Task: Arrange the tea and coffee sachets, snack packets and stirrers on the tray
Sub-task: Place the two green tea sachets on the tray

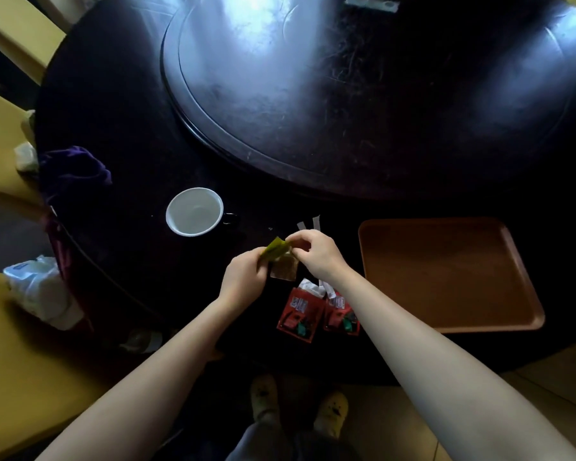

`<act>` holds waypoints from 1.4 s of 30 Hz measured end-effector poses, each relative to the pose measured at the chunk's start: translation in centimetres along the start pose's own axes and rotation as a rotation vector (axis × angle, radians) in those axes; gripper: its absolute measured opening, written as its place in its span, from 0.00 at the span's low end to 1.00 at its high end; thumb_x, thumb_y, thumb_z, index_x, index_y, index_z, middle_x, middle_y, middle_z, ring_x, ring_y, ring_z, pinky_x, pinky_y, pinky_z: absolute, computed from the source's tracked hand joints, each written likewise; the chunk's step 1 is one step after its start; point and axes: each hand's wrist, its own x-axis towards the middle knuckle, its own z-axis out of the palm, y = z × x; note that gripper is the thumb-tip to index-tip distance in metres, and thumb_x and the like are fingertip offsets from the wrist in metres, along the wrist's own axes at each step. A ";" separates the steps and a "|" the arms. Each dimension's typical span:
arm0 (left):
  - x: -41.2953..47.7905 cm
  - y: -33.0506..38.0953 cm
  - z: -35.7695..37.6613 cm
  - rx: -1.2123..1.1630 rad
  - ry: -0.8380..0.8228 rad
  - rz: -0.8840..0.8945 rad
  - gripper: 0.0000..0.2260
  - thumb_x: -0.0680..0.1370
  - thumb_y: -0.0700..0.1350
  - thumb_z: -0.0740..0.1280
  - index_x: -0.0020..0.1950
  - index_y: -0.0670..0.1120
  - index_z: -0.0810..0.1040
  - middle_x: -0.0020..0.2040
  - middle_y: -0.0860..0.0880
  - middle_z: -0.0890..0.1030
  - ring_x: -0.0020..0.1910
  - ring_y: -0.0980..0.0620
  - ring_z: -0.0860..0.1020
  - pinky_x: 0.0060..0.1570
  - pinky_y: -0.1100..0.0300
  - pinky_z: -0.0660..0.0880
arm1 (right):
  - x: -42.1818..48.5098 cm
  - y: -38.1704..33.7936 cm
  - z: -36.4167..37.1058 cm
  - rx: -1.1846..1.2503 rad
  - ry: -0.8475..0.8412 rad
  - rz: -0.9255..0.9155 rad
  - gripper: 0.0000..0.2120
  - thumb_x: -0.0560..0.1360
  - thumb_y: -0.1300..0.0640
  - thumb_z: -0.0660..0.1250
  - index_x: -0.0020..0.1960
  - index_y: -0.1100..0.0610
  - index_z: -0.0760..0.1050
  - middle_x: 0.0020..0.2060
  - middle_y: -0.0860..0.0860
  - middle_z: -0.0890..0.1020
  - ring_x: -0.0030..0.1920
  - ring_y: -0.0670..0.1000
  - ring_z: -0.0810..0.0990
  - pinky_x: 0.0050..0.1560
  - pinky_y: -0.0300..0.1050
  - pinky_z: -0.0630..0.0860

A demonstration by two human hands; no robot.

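Both my hands are up over the near edge of the round, dark, glossy wooden table (120,134), and between them I'm pinching a thin, flat yellow-green sachet (275,250). My left hand (243,277) closes on its lower end, my right hand (315,251) nips the upper end with thumb and fingertips, so the sachet runs tilted from one grip to the other, held above the tabletop. It looks like crinkly foil or plastic, narrow and rectangular.

Just under it lies a small square brownish sachet (284,270) with a speckled, grainy print, flat on the table. Nearer to me, two red glossy snack packets (296,316) lie side by side, touching, each with a white label and a bit of green in the print. Two white paper-wrapped stirrers (310,223) poke out beyond my right hand in a V shape, and more white wrappers (316,289) sit at the top of the red packets, beside my right wrist.

To the right sits the rectangular brown plastic tray (446,274) with rounded corners and a raised rim, matte and bare. To the left stands a white enamel-looking mug (194,216) with a dark handle. Behind, the raised scratched turntable (280,94) shines under the light.
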 end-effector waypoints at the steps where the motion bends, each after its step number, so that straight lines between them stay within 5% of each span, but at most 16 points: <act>1: 0.1 0.1 -0.3 -0.057 0.000 -0.037 0.10 0.73 0.37 0.62 0.52 0.44 0.80 0.43 0.44 0.84 0.41 0.48 0.79 0.39 0.59 0.73 | -0.1 0.0 -0.4 0.023 0.029 -0.013 0.09 0.72 0.63 0.67 0.51 0.58 0.79 0.49 0.55 0.78 0.48 0.50 0.76 0.49 0.36 0.72; 3: 0.3 0.5 -0.9 -0.180 -0.030 -0.099 0.07 0.73 0.36 0.64 0.47 0.42 0.80 0.38 0.47 0.82 0.36 0.52 0.77 0.36 0.65 0.72 | -0.3 -0.2 -1.4 0.059 0.077 -0.043 0.05 0.71 0.61 0.68 0.47 0.58 0.80 0.45 0.53 0.76 0.43 0.46 0.74 0.43 0.32 0.69; 8: 0.4 1.9 -1.6 -0.713 -0.259 -0.231 0.04 0.73 0.40 0.68 0.47 0.44 0.79 0.40 0.48 0.84 0.39 0.52 0.82 0.37 0.65 0.78 | -1.6 -0.5 -4.5 0.156 -0.010 -0.027 0.05 0.72 0.58 0.68 0.47 0.58 0.78 0.41 0.52 0.80 0.42 0.49 0.79 0.42 0.41 0.77; 14: 0.6 3.7 -0.2 -0.920 -0.451 -0.358 0.12 0.66 0.49 0.72 0.45 0.44 0.81 0.38 0.48 0.86 0.40 0.49 0.83 0.38 0.59 0.80 | -3.7 0.7 -7.8 0.255 -0.099 0.017 0.08 0.74 0.58 0.67 0.53 0.55 0.77 0.39 0.49 0.80 0.39 0.46 0.79 0.40 0.36 0.76; 23: 0.3 4.8 2.3 -1.051 -0.404 -0.613 0.08 0.76 0.44 0.65 0.44 0.40 0.78 0.35 0.45 0.85 0.35 0.49 0.84 0.30 0.59 0.80 | -5.9 6.8 -11.5 0.591 0.231 0.292 0.08 0.73 0.69 0.63 0.48 0.58 0.72 0.40 0.55 0.78 0.37 0.50 0.78 0.36 0.44 0.77; 27: -0.1 5.1 2.8 -1.108 -0.364 -0.654 0.07 0.75 0.41 0.65 0.42 0.38 0.78 0.33 0.45 0.85 0.33 0.48 0.84 0.29 0.58 0.80 | -6.6 8.8 -11.9 0.688 0.374 0.341 0.12 0.72 0.72 0.62 0.55 0.66 0.71 0.39 0.55 0.78 0.35 0.50 0.78 0.27 0.36 0.79; 30: -0.5 5.4 3.3 -1.114 -0.321 -0.653 0.06 0.75 0.40 0.65 0.41 0.38 0.79 0.33 0.44 0.84 0.34 0.48 0.84 0.30 0.58 0.80 | -6.4 9.6 -12.1 0.399 0.644 0.316 0.07 0.70 0.71 0.64 0.48 0.65 0.72 0.42 0.61 0.78 0.34 0.55 0.78 0.30 0.39 0.78; 34: -1.0 6.0 3.7 -1.120 -0.290 -0.647 0.06 0.75 0.38 0.64 0.42 0.38 0.79 0.33 0.44 0.84 0.33 0.49 0.83 0.29 0.59 0.80 | -6.3 9.7 -11.5 -0.118 0.895 0.043 0.04 0.68 0.69 0.68 0.42 0.64 0.74 0.41 0.61 0.80 0.40 0.59 0.78 0.40 0.39 0.69; 38: -1.5 6.3 4.1 -1.110 -0.274 -0.653 0.05 0.75 0.39 0.65 0.44 0.38 0.78 0.32 0.46 0.85 0.33 0.49 0.83 0.29 0.59 0.80 | -5.8 10.1 -10.0 -0.570 0.815 -0.103 0.06 0.66 0.67 0.71 0.38 0.60 0.75 0.34 0.56 0.79 0.35 0.58 0.79 0.36 0.48 0.77; 42: -1.9 6.5 4.3 -1.095 -0.278 -0.650 0.05 0.75 0.40 0.66 0.45 0.39 0.79 0.34 0.45 0.85 0.34 0.49 0.84 0.30 0.58 0.80 | -5.8 11.5 -7.8 -0.661 0.570 -0.103 0.07 0.65 0.63 0.74 0.42 0.60 0.79 0.38 0.56 0.81 0.40 0.59 0.79 0.41 0.51 0.77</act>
